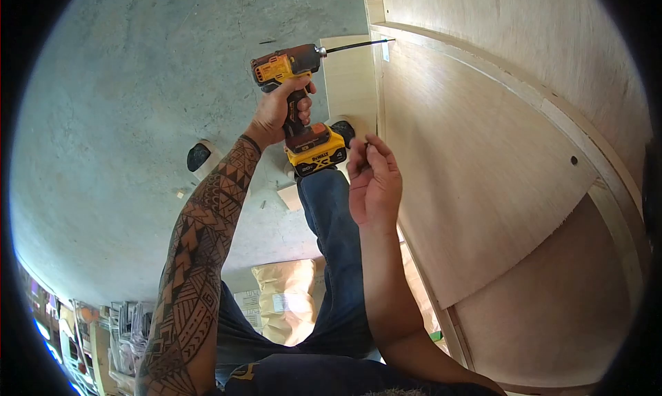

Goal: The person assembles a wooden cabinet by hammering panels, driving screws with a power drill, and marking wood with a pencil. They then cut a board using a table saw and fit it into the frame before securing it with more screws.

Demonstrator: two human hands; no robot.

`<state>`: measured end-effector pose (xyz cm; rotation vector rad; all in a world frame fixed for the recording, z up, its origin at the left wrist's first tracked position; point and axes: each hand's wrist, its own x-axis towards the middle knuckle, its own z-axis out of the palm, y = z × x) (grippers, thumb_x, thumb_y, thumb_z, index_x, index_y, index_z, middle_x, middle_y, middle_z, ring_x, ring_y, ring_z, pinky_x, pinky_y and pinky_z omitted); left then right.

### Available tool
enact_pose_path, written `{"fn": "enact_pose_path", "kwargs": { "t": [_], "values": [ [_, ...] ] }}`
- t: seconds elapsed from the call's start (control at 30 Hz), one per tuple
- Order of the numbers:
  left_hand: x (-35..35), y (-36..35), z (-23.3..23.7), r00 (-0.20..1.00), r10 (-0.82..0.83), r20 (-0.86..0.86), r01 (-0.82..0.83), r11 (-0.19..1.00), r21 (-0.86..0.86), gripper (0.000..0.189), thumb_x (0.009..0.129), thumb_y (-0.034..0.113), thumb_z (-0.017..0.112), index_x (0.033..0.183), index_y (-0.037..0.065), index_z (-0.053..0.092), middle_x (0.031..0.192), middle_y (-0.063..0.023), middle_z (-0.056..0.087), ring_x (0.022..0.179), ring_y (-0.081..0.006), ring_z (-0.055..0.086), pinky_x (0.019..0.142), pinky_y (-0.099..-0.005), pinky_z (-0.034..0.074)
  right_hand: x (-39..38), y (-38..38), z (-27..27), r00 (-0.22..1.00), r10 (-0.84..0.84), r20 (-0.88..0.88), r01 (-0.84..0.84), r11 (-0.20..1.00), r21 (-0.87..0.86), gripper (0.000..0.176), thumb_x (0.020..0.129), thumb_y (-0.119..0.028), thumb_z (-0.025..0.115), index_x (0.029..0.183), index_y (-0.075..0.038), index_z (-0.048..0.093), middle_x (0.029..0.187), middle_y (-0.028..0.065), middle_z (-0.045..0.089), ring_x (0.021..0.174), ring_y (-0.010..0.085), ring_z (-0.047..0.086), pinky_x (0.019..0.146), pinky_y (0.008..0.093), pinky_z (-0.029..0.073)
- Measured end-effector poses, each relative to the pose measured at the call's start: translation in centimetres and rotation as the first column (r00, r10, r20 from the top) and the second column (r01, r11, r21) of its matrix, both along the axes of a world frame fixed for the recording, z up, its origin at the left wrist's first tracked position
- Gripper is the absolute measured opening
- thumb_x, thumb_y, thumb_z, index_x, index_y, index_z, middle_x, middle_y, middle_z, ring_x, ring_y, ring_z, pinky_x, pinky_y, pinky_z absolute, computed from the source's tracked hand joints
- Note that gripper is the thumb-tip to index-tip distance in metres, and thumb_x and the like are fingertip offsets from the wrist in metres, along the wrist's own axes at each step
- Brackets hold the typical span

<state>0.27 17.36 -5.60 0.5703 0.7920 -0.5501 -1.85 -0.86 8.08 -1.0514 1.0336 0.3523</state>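
Between legs (338, 234) | paper bag (276, 292), contents hidden | left hand (277, 107) grips driver (305, 60)

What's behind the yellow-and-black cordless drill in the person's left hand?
Behind the drill, grey concrete floor, a pale flat board, a dark shoe and a blue denim trouser leg show around its edges. What the drill and left hand cover cannot be seen.

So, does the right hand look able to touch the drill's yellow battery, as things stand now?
Probably yes: the right hand is raised close to the battery, with nothing visible between them. Its fingers are curled and partly blurred, so I cannot tell whether they hold something.
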Motion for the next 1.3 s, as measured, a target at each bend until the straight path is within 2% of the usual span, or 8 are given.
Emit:
{"fn": "enact_pose_path", "kwargs": {
  "t": [0.13,0.37,0.63,0.87,1.07,1.17,1.23,1.3],
  "values": [
    [-0.1,-0.2,-0.2,0.999,0.039,-0.021,-0.040,0.998,-0.046,0.025,0.097,0.032,0.066,0.093,0.008,0.062,0.062,0.0018,0.054,0.052,-0.0111,0.052,0.053,-0.0291,0.048,-0.7,0.1,-2.5,0.996,-0.036,-0.085,0.042,0.996,0.077,0.011,0.104,-0.009,0.049,0.110,-0.013,0.056,0.078,-0.0010,0.054,0.061,0.0081,0.045,0.056,0.0249,0.038],
    [0.2,-0.3,-0.4,1.000,0.015,0.006,-0.014,1.000,-0.013,0.027,0.097,0.036,0.065,0.098,0.009,0.061,0.064,0.0030,0.051,0.053,-0.0107,0.049,0.056,-0.0295,0.047,-0.2,0.4,-3.1,0.992,-0.122,0.038,0.111,0.969,0.219,0.020,0.097,-0.004,0.052,0.115,-0.005,0.060,0.088,0.0006,0.059,0.074,0.0093,0.052,0.068,0.0236,0.044],
    [0.3,-0.3,-0.4,1.000,0.015,-0.016,-0.017,0.997,-0.081,0.029,0.099,0.037,0.064,0.100,0.008,0.061,0.064,0.0029,0.051,0.054,-0.0099,0.050,0.056,-0.0287,0.047,1.0,1.1,-1.9,0.974,-0.092,0.207,0.078,0.994,0.075,0.026,0.104,-0.009,0.062,0.128,0.002,0.063,0.110,0.0108,0.072,0.087,0.0111,0.064,0.078,0.0229,0.053],
    [0.4,-0.2,-0.2,0.999,0.024,-0.026,-0.030,0.973,-0.228,0.037,0.100,0.042,0.061,0.111,0.006,0.061,0.066,0.0037,0.049,0.055,-0.0100,0.049,0.057,-0.0289,0.047,3.0,0.4,-4.1,0.972,-0.082,0.218,0.085,0.996,-0.008,0.024,0.105,-0.016,0.063,0.125,-0.001,0.065,0.106,0.0089,0.074,0.085,0.0100,0.065,0.076,0.0221,0.052],
    [-5.8,-0.3,3.3,0.985,0.039,-0.166,-0.077,0.971,-0.228,0.038,0.100,0.039,0.061,0.112,0.004,0.063,0.065,0.0017,0.049,0.055,-0.0119,0.051,0.054,-0.0282,0.046,3.3,-2.5,-8.4,0.989,-0.140,0.048,0.145,0.983,-0.114,0.016,0.107,-0.020,0.061,0.110,-0.004,0.063,0.107,0.0106,0.072,0.081,0.0123,0.061,0.073,0.0237,0.051],
    [-9.5,1.1,7.4,0.969,-0.112,-0.219,0.085,0.988,-0.130,0.036,0.099,0.039,0.063,0.108,0.004,0.065,0.064,0.0012,0.052,0.053,-0.0119,0.052,0.054,-0.0287,0.047,2.0,-1.3,-8.8,0.982,-0.165,0.091,0.171,0.983,-0.065,0.016,0.108,-0.019,0.057,0.109,-0.004,0.062,0.106,0.0112,0.070,0.079,0.0131,0.059,0.072,0.0248,0.051],
    [-11.6,1.7,9.3,0.955,-0.130,-0.267,0.122,0.991,-0.045,0.034,0.098,0.037,0.065,0.104,0.003,0.067,0.063,0.0008,0.054,0.052,-0.0117,0.053,0.054,-0.0290,0.048,0.4,-0.8,-9.7,0.961,-0.255,0.104,0.233,0.955,0.184,0.014,0.109,-0.016,0.054,0.106,-0.004,0.061,0.100,0.0140,0.071,0.074,0.0112,0.058,0.071,0.0233,0.049],
    [-12.8,2.5,9.3,0.951,-0.117,-0.285,0.108,0.993,-0.049,0.034,0.097,0.036,0.066,0.105,0.003,0.067,0.063,0.0014,0.055,0.052,-0.0113,0.054,0.055,-0.0287,0.049,-1.1,-0.1,-10.6,0.962,-0.243,0.121,0.211,0.951,0.225,0.012,0.109,-0.016,0.053,0.107,-0.006,0.060,0.101,0.0145,0.071,0.070,0.0102,0.056,0.067,0.0239,0.046]
  ]
}}
